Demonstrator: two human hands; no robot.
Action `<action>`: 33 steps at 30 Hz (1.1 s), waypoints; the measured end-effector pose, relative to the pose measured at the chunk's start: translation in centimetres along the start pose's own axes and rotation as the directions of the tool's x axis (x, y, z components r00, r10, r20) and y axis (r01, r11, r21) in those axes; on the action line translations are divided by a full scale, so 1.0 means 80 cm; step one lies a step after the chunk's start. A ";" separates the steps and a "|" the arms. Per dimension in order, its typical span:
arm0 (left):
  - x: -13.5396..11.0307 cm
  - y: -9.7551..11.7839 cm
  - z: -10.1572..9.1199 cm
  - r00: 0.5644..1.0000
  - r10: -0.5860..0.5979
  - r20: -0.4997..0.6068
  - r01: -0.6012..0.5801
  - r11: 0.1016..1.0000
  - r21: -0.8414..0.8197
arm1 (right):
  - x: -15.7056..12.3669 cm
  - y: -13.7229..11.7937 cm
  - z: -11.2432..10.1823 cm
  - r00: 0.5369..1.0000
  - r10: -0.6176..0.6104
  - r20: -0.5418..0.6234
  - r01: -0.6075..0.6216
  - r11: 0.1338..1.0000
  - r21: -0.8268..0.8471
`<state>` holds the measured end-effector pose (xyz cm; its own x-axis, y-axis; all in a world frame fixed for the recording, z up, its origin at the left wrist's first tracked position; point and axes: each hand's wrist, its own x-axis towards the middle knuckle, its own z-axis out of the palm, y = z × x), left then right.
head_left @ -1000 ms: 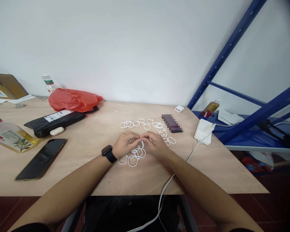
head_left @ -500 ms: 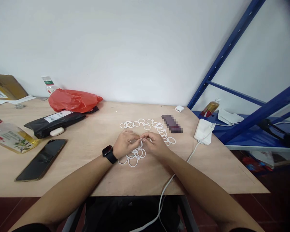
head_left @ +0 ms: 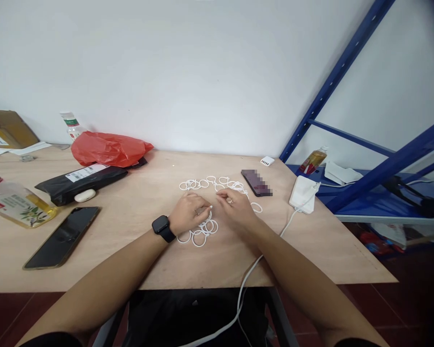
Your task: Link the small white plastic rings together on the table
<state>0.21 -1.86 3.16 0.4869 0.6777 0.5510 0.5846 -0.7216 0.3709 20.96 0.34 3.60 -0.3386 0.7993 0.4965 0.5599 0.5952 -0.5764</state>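
Note:
My left hand [head_left: 188, 215], with a black watch [head_left: 162, 227] on the wrist, pinches the top of a linked chain of white rings [head_left: 201, 231] lying on the wooden table [head_left: 137, 241]. My right hand [head_left: 236, 210] is just right of it, fingers loosely curled and reaching toward a row of loose white rings [head_left: 217, 184] farther back. Nothing shows clearly between the right fingers.
A black phone [head_left: 63, 236], a yellow drink bottle [head_left: 16, 203], a black parcel [head_left: 81, 179] and a red bag [head_left: 108, 148] lie at the left. A dark phone [head_left: 256, 182], a white charger [head_left: 304, 193] with its cable and a blue rack [head_left: 365, 159] are at the right.
My right hand has let go of the ring chain and moved back and slightly right toward the loose rings. The left hand stays on the chain.

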 end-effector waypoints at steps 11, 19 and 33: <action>0.001 0.004 0.000 0.942 0.038 0.334 -0.049 0.998 0.025 | 0.016 0.060 -0.034 0.947 0.210 0.243 -0.041 0.830 -0.556; 0.002 0.004 0.001 0.940 -0.001 0.342 -0.009 1.000 0.030 | 0.012 0.056 -0.039 0.903 0.243 0.354 0.008 0.815 -0.580; -0.004 -0.008 0.011 0.996 -0.017 -0.082 0.014 0.999 -0.047 | 0.002 0.004 -0.004 0.982 -0.146 0.116 0.165 0.971 -0.175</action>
<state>0.22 -1.45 2.10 0.4219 0.6763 0.6038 0.5601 -0.7181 0.4130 21.31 0.61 3.67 -0.5023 0.7077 0.4968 0.6201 0.6953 -0.3635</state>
